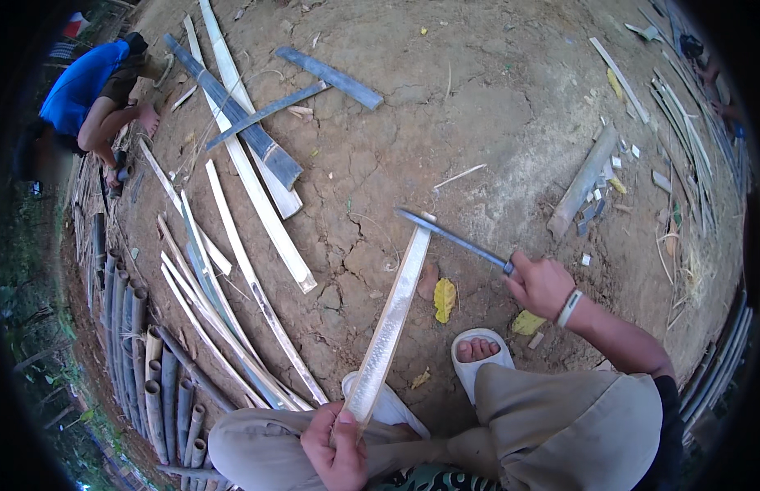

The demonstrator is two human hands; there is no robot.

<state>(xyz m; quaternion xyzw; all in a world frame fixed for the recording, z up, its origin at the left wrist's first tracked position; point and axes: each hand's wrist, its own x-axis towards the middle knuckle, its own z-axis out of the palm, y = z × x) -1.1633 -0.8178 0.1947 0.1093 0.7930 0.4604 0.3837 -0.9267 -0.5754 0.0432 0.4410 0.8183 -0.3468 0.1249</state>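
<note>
My left hand [337, 446] is closed round the near end of a split bamboo strip [388, 326], pale inner face up, slanting away from me between my feet. In my right hand [542, 285], fingers wrapped round its handle, is a long knife [454, 235] with a dark blade. The blade reaches left across the far end of the strip and seems to touch it. A pale band sits on my right wrist.
Split bamboo strips [257, 196] lie on the cracked earth to the left, beside stacked bamboo poles [155, 401]. A person in blue [85, 90] squats at far left. On the right are a bamboo piece [584, 180], small cut chips [589, 214] and more strips [683, 123].
</note>
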